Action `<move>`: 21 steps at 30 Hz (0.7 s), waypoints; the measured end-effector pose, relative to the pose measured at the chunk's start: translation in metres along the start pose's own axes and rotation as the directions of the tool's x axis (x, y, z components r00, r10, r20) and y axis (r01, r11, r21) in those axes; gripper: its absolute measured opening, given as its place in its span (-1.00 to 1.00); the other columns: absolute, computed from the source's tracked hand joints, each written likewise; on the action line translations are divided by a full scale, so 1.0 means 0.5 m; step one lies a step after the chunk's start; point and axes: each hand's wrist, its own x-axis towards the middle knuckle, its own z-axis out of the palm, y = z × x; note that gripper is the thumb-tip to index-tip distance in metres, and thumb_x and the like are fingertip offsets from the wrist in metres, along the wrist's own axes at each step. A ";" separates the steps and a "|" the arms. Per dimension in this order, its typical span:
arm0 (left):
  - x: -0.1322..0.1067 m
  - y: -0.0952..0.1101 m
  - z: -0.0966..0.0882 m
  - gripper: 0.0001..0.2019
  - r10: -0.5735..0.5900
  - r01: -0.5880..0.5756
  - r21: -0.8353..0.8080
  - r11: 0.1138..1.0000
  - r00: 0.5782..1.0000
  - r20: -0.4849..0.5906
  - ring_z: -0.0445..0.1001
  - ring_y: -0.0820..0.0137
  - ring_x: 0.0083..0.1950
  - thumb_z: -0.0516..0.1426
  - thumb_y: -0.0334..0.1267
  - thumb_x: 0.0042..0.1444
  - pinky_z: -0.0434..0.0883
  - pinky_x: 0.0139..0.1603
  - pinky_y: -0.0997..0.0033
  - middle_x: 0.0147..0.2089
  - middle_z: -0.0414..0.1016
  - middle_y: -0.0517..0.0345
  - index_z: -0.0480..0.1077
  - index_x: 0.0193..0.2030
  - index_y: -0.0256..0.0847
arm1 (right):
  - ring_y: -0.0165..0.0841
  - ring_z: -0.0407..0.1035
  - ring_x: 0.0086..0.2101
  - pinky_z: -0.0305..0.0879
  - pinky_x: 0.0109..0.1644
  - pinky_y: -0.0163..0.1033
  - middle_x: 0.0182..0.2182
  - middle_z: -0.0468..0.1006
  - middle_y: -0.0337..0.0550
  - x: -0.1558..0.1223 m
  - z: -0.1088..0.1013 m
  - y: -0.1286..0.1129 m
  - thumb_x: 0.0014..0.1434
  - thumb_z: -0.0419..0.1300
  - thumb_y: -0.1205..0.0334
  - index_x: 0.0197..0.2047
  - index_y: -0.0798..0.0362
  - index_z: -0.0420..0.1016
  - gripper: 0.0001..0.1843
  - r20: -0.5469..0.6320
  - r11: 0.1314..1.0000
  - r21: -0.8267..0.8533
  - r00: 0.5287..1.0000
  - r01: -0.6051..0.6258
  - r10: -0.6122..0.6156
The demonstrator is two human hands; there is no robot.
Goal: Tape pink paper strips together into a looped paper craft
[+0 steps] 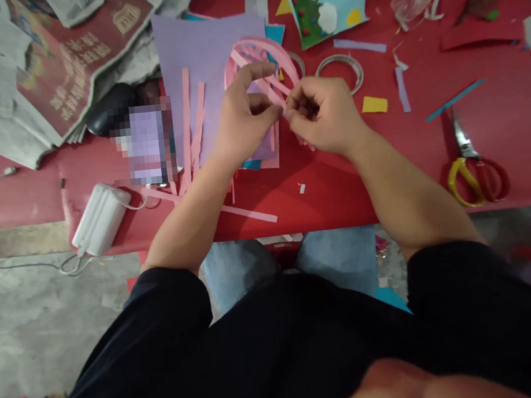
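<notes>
While my right hand (pixel 325 115) pinches a strip of the looped pink paper (pixel 286 57) between thumb and fingers, my left hand (pixel 245 124) meets it opposite, index finger raised apart from the thumb; whether this hand also grips the strip I cannot tell, the contact being partly hidden. The loops lie at the right side of a purple sheet (pixel 209 54) on the red table (pixel 340 198). Loose pink strips (pixel 186 119) lie left of my left hand; scissors (pixel 469 155) rest well apart, at right.
</notes>
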 end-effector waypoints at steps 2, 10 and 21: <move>0.000 0.000 0.001 -0.53 0.005 -0.005 0.007 1.000 1.000 0.000 0.62 0.28 -0.28 0.30 -0.36 0.19 0.41 -0.22 0.20 -0.34 0.56 0.23 0.45 0.24 -0.01 | -0.28 0.34 -0.45 0.56 -0.25 -0.02 -0.51 0.37 -0.26 0.000 0.002 0.001 0.30 0.45 -0.32 -0.31 -0.13 0.46 -0.51 -0.006 1.000 -0.001 1.000 -0.007 0.007; 0.000 0.001 0.001 -0.54 0.020 -0.020 -0.008 1.000 1.000 -0.006 0.59 0.27 -0.32 0.30 -0.37 0.14 0.38 -0.24 0.18 -0.41 0.49 0.28 0.46 0.19 0.00 | -0.28 0.32 -0.46 0.56 -0.30 0.01 -0.49 0.40 -0.25 0.001 0.008 -0.004 0.29 0.42 -0.39 -0.33 -0.14 0.39 -0.45 -0.016 1.000 -0.010 1.000 0.008 -0.008; 0.006 -0.014 0.000 -0.53 0.016 -0.016 -0.005 1.000 1.000 0.000 0.42 0.35 -0.37 0.35 -0.26 0.12 0.32 -0.25 0.13 -0.40 0.50 0.30 0.45 0.17 0.13 | -0.29 0.35 -0.47 0.59 -0.27 0.02 -0.46 0.46 -0.25 0.004 0.009 -0.004 0.31 0.44 -0.35 -0.33 -0.13 0.39 -0.46 -0.031 1.000 -0.014 1.000 -0.005 0.004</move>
